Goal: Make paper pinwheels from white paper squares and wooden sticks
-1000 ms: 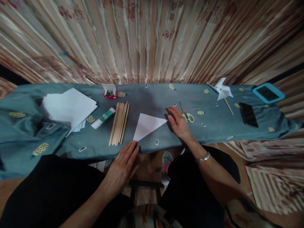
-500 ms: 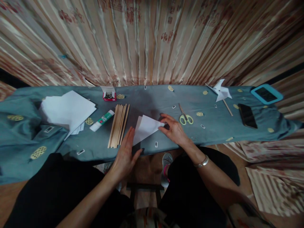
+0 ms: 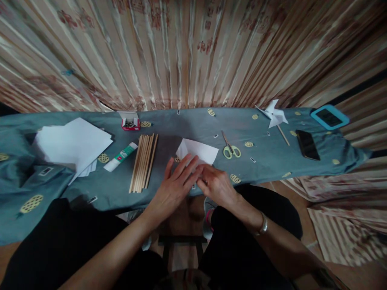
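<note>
With both hands, left hand [image 3: 175,186] flat and right hand [image 3: 215,184] curled, pressing the folded white paper sheet [image 3: 198,152] beside the yellow-handled scissors [image 3: 230,148], firm, even pressure should keep edges aligned.

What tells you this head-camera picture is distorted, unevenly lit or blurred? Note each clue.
Head view: the wide lens bows the straight table edge and fans the curtain pleats outward; light falls brightest on the paper stack; the lap below sits in deep shadow; the left hand and right hand look slightly soft.

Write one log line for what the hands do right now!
left hand: flat on paper | right hand: pressing paper | beside: sticks, scissors
</note>
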The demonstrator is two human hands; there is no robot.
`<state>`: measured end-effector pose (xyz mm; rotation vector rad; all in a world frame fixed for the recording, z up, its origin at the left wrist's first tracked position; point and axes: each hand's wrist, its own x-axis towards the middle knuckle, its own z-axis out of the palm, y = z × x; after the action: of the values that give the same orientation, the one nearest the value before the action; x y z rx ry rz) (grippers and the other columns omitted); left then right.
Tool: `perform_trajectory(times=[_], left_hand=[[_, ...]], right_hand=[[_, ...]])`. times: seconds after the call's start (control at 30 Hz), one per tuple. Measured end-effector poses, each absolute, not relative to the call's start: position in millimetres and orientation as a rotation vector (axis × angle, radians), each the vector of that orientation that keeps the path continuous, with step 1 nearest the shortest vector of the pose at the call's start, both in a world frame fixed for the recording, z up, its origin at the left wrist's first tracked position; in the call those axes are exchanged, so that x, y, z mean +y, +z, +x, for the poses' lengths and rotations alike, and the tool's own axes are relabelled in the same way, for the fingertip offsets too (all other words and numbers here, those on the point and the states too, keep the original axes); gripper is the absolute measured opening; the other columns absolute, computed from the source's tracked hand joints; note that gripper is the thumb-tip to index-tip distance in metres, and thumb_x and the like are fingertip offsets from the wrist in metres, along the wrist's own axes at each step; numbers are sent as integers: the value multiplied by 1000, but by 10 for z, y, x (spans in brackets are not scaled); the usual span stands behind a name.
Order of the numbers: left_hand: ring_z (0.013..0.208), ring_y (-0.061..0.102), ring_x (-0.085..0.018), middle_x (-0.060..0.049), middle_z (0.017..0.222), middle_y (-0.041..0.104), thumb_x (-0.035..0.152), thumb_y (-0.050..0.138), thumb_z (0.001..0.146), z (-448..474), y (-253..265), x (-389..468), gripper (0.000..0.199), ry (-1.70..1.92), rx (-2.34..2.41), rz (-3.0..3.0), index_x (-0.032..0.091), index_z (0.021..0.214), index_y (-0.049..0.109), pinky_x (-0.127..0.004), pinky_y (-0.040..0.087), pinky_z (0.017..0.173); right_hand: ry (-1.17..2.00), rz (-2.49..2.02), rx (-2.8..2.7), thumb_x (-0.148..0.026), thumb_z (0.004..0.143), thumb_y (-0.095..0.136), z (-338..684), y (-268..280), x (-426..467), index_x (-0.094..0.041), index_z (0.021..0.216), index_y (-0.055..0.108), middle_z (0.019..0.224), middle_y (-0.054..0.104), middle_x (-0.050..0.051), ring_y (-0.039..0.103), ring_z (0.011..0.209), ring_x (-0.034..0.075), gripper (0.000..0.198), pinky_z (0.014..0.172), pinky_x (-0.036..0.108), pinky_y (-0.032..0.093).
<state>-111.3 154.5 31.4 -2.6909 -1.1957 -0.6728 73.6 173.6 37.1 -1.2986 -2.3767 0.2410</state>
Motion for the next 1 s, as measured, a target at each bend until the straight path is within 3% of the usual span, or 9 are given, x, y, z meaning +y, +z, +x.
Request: perform_trajectory(times=[0.1,0.2,0.33,0.5,0.77,0.9,1.0], left_hand=[[146,28,-22,-6,141,58,13,44,97,-1218,213,1546,35,-613,-1240,-2701,19,129,56,-52,-9,121],[137,45,-27,-4,123,70,14,50,95,-1339,167,1593,24,-636,-1281,-2726,20,112,67,-61,-5,120],[129,54,-31,-7,113,73,11,53,93,-1431,151,1706,20,-692,-1324,-2713,19,99,71,-71,8,116],[117,63,-28,-6,107,75,13,51,94,-1455,129,1776,20,-720,-1297,-2739,18,97,71,-69,10,118],[100,69,-24,-9,103,75,15,47,97,-1528,82,1642,24,-836,-1354,-2802,17,102,70,-64,32,111],[86,69,-22,-9,91,75,21,45,98,-1543,90,1629,26,-879,-1450,-2819,15,99,70,-45,54,88],[84,68,-21,-9,89,73,26,42,99,-1544,87,1636,30,-948,-1588,-2831,14,101,70,-34,57,76]], right_hand=[[437,-1245,-2412,-17,91,51,685,350,1652,-15,89,64,91,72,10,71,83,22,13,75,33,59],[495,-1104,-2447,-18,93,51,752,346,1673,-14,109,63,114,70,12,67,106,23,21,96,39,55],[326,-1106,-2513,-7,91,40,886,301,1780,-14,126,58,136,59,15,53,127,27,40,106,49,47],[227,-1162,-2546,-7,92,41,992,207,1903,-16,133,56,146,49,17,39,141,29,45,112,54,39],[671,-1122,-2388,-18,94,49,1197,214,1939,-19,113,68,119,71,10,63,114,23,27,101,46,49],[940,-1264,-2156,-30,93,55,1200,209,1976,-21,98,72,98,75,6,69,92,20,20,86,36,53],[1056,-1379,-1954,-36,89,60,1147,149,2022,-22,94,72,92,75,3,69,86,19,20,81,33,52]])
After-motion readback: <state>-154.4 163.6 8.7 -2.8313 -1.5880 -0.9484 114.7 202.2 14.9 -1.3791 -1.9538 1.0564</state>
